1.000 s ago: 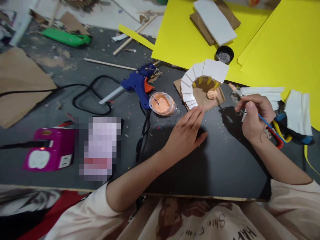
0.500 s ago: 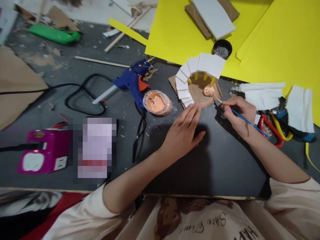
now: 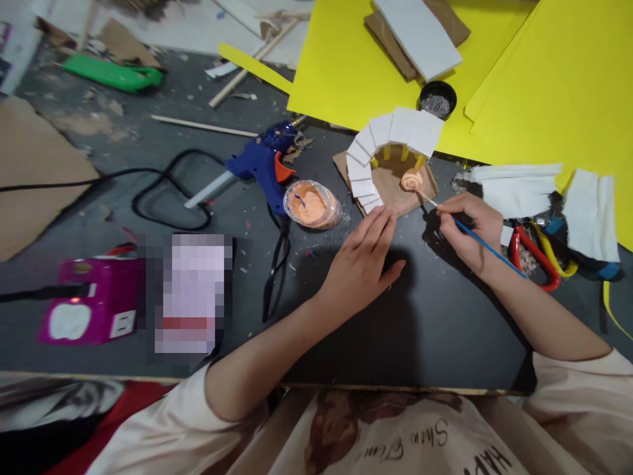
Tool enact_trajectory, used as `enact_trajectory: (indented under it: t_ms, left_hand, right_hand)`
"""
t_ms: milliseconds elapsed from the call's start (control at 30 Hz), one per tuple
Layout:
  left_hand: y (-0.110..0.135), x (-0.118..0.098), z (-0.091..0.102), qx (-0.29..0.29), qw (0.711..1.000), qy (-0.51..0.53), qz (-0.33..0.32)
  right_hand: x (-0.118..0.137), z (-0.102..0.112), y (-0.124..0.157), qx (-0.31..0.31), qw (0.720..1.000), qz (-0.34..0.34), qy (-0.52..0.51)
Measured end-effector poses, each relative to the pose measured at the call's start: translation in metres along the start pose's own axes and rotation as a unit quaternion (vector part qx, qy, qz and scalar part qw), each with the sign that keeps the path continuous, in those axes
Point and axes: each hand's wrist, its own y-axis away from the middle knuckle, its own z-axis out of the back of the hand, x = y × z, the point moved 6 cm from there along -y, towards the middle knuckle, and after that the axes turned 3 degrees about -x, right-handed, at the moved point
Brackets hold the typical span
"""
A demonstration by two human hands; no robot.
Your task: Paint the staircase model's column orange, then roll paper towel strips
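A blue-handled paintbrush point(image 3: 487, 247) is pinched in my right hand point(image 3: 472, 227), its tip against a peach-coloured spiral piece point(image 3: 411, 181). That spiral stands on a cardboard base point(image 3: 390, 181), near the open end of a curved staircase of white steps point(image 3: 380, 130) on yellow posts. My left hand point(image 3: 368, 247) lies flat with fingers extended and thumb apart. Its fingertips rest at the front edge of the base, by the lowest steps. Left of the staircase sits a clear cup of peach paint point(image 3: 311, 204).
A blue glue gun point(image 3: 267, 158) lies left of the cup, its black cord looping leftward. Yellow sheets point(image 3: 554, 86) cover the back right, with a black lid point(image 3: 437, 100) on them. Red-handled pliers point(image 3: 537, 264) lie beyond my right hand. A purple box point(image 3: 89, 300) stands at far left.
The brush has shifted very slightly with my right hand, its tip still at the spiral. My left hand stays in place. The whole view has moved a little.
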Motion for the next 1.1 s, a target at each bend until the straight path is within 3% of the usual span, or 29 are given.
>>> enact_trajectory:
  t_ms: [100, 267, 467, 633, 767, 933, 1100]
  left_hand:
    - [-0.0002, 0.0001, 0.0001, -0.001, 1.000, 0.005, 0.003]
    - [-0.0005, -0.0006, 0.0005, -0.003, 1.000, -0.003, -0.002]
    - [-0.0016, -0.0017, 0.0017, -0.009, 1.000, -0.016, -0.008]
    - [-0.0025, -0.0020, 0.0017, -0.003, 1.000, -0.017, -0.010]
    - [-0.0022, -0.0008, 0.0010, -0.004, 1.000, -0.006, -0.006]
    - [-0.0029, -0.0007, 0.0009, 0.003, 1.000, -0.013, -0.004]
    - [-0.0050, -0.0007, 0.0015, 0.018, 1.000, -0.005, 0.005]
  right_hand:
    - [-0.0041, 0.0056, 0.0009, -0.048, 0.998, -0.022, -0.024]
    - [-0.0033, -0.0009, -0.0005, 0.011, 0.999, -0.025, -0.025]
    - [0.0021, 0.0061, -0.0010, -0.015, 1.000, 0.002, -0.014]
    - [-0.0046, 0.0013, 0.0003, 0.005, 0.999, -0.044, 0.009]
    - [-0.0012, 0.0052, 0.0004, -0.028, 0.999, -0.016, -0.012]
    - [-0.0044, 0.0007, 0.0009, 0.004, 1.000, -0.027, -0.006]
    - [0.0003, 0.0055, 0.0005, -0.028, 0.999, 0.002, -0.023]
